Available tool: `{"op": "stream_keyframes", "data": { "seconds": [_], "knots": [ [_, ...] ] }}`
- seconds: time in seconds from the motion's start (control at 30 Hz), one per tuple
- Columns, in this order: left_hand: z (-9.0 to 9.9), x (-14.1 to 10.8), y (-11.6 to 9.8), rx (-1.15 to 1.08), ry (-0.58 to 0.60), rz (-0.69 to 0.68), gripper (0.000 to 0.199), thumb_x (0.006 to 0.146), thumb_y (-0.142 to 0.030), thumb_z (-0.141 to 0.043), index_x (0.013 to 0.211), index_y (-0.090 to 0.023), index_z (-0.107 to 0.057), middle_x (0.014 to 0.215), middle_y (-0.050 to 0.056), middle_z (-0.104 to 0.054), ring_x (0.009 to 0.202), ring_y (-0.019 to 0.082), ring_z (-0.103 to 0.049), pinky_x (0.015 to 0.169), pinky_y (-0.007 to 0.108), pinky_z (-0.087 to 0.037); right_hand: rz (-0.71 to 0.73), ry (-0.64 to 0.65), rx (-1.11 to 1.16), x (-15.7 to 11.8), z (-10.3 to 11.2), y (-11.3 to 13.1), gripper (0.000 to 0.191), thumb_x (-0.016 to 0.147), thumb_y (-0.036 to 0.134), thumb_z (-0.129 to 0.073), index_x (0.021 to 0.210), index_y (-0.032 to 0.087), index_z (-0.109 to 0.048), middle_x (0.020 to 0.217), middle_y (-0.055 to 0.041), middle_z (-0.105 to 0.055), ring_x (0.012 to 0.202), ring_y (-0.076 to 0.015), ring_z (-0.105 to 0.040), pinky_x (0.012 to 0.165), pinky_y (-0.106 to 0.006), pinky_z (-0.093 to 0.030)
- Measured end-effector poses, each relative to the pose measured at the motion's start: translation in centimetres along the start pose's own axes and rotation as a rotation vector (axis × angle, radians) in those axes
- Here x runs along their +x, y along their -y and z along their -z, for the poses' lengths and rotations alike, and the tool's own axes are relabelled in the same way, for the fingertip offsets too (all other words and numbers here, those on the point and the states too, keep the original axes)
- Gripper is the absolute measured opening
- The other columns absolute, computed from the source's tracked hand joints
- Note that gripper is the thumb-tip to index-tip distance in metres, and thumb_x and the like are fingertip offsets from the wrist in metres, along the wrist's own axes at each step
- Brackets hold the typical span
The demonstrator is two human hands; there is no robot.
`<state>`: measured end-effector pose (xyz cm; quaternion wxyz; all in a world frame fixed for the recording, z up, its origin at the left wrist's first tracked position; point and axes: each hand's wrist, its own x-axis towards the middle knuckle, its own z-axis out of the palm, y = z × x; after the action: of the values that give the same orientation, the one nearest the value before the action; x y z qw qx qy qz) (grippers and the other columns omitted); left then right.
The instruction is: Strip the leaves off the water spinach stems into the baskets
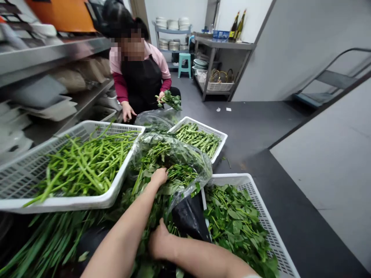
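At seven o'clock, left hand and right hand reach into leafy greens, grips unconfirmed; apparently gathering, next move likely needs firm hold.

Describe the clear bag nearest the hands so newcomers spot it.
Find the white basket of long green stems at left. Right of it, a crumpled clear bag holds leafy greens. Unlike the clear plastic farther back, it has the left hand at its mouth.

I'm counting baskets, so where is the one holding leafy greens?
In the head view, the white basket of leafy greens is at lower right, to the right of the right hand and the clear plastic bag.
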<state>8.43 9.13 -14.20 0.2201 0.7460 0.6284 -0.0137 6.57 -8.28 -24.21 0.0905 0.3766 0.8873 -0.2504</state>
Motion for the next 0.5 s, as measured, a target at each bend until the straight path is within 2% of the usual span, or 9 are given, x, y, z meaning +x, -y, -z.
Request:
{"op": "stream_keyframes", "data": {
  "seconds": [0.07, 0.1, 0.17, 0.23, 0.3, 0.4, 0.5],
  "knots": [
    [-1.3, 0.8, -0.2, 0.002, 0.032, 0.025, 0.022, 0.078, -0.021, -0.052, 0.091, -0.018, -0.070, 0.096, 0.014, -0.071, 0.091, 0.025, -0.065, 0.076, 0.031, -0.047, 0.026, 0.118, -0.098, -2.3, 2.1, 0.3, 0.008, 0.066, 0.027, -0.068, 0.059, 0.023, -0.069, 0.078, -0.0087, -0.073, 0.091, -0.0360, -0.064, 0.089, -0.065, -0.037],
    [-1.4, 0.9, -0.1, -0.004, 0.037, 0.035, 0.021, 0.078, -0.021, -0.053, 0.090, -0.018, -0.071, 0.095, 0.015, -0.071, 0.091, 0.026, -0.065, 0.075, 0.032, -0.047, 0.040, 0.112, -0.101, -3.7, 3.5, 0.2, 0.010, 0.070, 0.030, -0.066, 0.065, 0.022, -0.071, 0.083, -0.0108, -0.072, 0.096, -0.0369, -0.061, 0.089, -0.066, -0.035],
    [-0.5, 0.6, 0.3, -0.033, 0.029, 0.041, 0.019, 0.076, -0.022, -0.055, 0.087, -0.019, -0.071, 0.095, 0.014, -0.071, 0.092, 0.026, -0.064, 0.075, 0.032, -0.046, 0.049, -0.051, -0.010, -6.7, 6.5, -0.3, 0.022, 0.073, 0.040, -0.065, 0.074, 0.019, -0.072, 0.093, -0.0151, -0.070, 0.103, -0.0374, -0.058, 0.087, -0.063, -0.037],
    [1.6, -0.4, 1.0, -0.084, 0.011, 0.031, 0.016, 0.075, -0.024, -0.058, 0.084, -0.020, -0.070, 0.093, 0.011, -0.071, 0.091, 0.025, -0.063, 0.074, 0.030, -0.045, -0.043, -0.242, 0.121, -9.6, 9.3, -1.4, 0.035, 0.075, 0.049, -0.060, 0.070, 0.017, -0.072, 0.094, -0.0158, -0.069, 0.106, -0.0352, -0.055, 0.087, -0.054, -0.040],
    [4.3, -2.1, 2.2, -0.145, -0.009, 0.024, 0.015, 0.075, -0.030, -0.058, 0.081, -0.020, -0.069, 0.086, 0.006, -0.070, 0.083, 0.021, -0.063, 0.070, 0.026, -0.044, -0.171, -0.416, 0.311, -11.8, 11.3, -2.9, 0.033, 0.083, 0.041, -0.053, 0.070, 0.016, -0.070, 0.084, -0.0118, -0.070, 0.096, -0.0266, -0.060, 0.085, -0.042, -0.043],
    [7.8, -5.7, 4.0, -0.506, -0.010, 0.028, 0.023, 0.075, -0.041, -0.059, 0.073, -0.019, -0.065, 0.064, 0.000, -0.062, 0.059, 0.013, -0.056, 0.055, 0.021, -0.040, -0.265, -0.608, 0.638, -13.4, 12.6, -4.6, 0.017, 0.081, 0.028, -0.056, 0.081, 0.017, -0.069, 0.092, -0.0074, -0.068, 0.085, -0.0184, -0.062, 0.078, -0.032, -0.045],
    [9.4, -9.7, 5.2, -1.047, 0.023, 0.071, 0.026, 0.065, -0.040, -0.070, 0.063, -0.017, -0.059, 0.051, -0.005, -0.050, 0.046, 0.009, -0.044, 0.046, 0.019, -0.035, -0.196, -0.727, 0.911, -13.5, 13.2, -4.7, 0.022, 0.081, 0.029, -0.053, 0.069, 0.018, -0.066, 0.095, -0.0064, -0.067, 0.090, -0.0178, -0.061, 0.080, -0.030, -0.045]
  ]
}}
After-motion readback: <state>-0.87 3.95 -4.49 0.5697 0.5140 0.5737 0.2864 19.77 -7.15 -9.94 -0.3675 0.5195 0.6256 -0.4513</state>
